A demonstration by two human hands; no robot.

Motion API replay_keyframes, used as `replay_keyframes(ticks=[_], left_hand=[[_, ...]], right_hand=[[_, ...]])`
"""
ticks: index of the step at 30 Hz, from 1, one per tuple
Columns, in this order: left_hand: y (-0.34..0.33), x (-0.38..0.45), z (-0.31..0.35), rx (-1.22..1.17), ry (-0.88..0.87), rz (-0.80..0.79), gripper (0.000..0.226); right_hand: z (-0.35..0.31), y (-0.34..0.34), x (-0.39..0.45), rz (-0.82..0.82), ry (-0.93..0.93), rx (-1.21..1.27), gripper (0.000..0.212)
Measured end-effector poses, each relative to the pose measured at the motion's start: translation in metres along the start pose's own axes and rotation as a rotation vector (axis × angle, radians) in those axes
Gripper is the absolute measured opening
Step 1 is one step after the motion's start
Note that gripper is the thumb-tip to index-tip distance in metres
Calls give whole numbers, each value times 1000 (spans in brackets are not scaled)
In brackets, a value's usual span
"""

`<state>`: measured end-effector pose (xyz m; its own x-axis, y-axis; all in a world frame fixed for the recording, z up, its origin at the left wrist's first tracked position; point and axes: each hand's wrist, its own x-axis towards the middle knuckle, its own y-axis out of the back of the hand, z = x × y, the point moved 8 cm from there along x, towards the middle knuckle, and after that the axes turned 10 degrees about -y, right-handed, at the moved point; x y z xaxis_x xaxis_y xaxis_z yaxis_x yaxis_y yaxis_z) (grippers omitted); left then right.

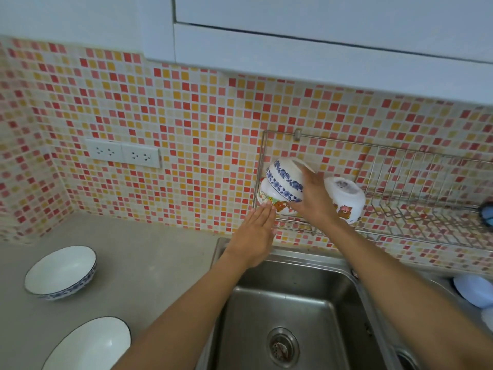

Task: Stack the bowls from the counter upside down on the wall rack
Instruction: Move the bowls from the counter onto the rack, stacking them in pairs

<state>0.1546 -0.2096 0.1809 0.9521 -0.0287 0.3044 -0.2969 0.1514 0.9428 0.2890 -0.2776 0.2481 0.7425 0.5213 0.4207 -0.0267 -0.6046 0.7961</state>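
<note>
The right hand [310, 198] grips the white bowl with blue flower pattern [285, 180] from its right side, the fingers closed around the rim, and the bowl is upside down and tilted. It sits on top of a white bowl with cartoon bear pictures [269, 200], which is also upside down, so the two make a small stack. The left hand [253, 236] holds nothing; it is flat with the fingers straight and together, and the fingertips [265, 208] touch or almost touch the lower edge of the bear bowl.

The stack stands at the left end of the steel wire wall rack [400, 188], which hangs on the wall of small red, orange and cream mosaic tiles [186, 129]. Just to the right of the stack, inside the same rack, a second white cartoon bear bowl [346, 198] lies upside down and leaning. The right part of the rack has upright wires for plates, and at its far right end a dark blue object [486, 213] is partly visible; I cannot tell what it is.

Below the rack is the stainless steel sink [293, 316], with a round drain strainer [280, 348] in its bottom. To the left of the rack and lower, on the grey counter [133, 263], stand two bowls with the opening upward: a white bowl with blue patterned outside [61, 272], and nearer to the camera a larger white bowl with a dark rim [90, 345]. Both are empty inside. To the lower right of the rack, beside the sink, a pale blue rounded container [473, 291] shows at the edge.
</note>
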Motion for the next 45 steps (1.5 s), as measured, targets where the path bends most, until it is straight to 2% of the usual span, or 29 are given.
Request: replay_keyframes(ticks=[11,15,22,25,27,31,35,41,45], left_hand=[[-4,0,-1,-18,5,41,56],[-1,-1,-1,-18,16,48,56],[-3,0,1,5,36,35,56],[0,4,3,28,92,41,57],[0,9,5,50,128,43,60],[-7,30,5,101,109,-45,69],[-13,50,5,79,89,-90,70],[-13,50,6,135,81,-40,69],[-9,28,12,113,68,78,67]], right_hand=[[-3,-33,7,-213,123,-305,99],[-3,-39,7,-287,125,-302,99],[1,-31,-2,-310,74,-159,84],[22,-20,-14,-217,0,-35,70],[41,-6,-27,-103,-39,-84,66],[87,16,-56,-62,-156,-365,78],[111,18,-64,-49,-228,-443,87],[108,18,-66,14,-251,-461,83],[96,18,-89,165,-288,-356,72]])
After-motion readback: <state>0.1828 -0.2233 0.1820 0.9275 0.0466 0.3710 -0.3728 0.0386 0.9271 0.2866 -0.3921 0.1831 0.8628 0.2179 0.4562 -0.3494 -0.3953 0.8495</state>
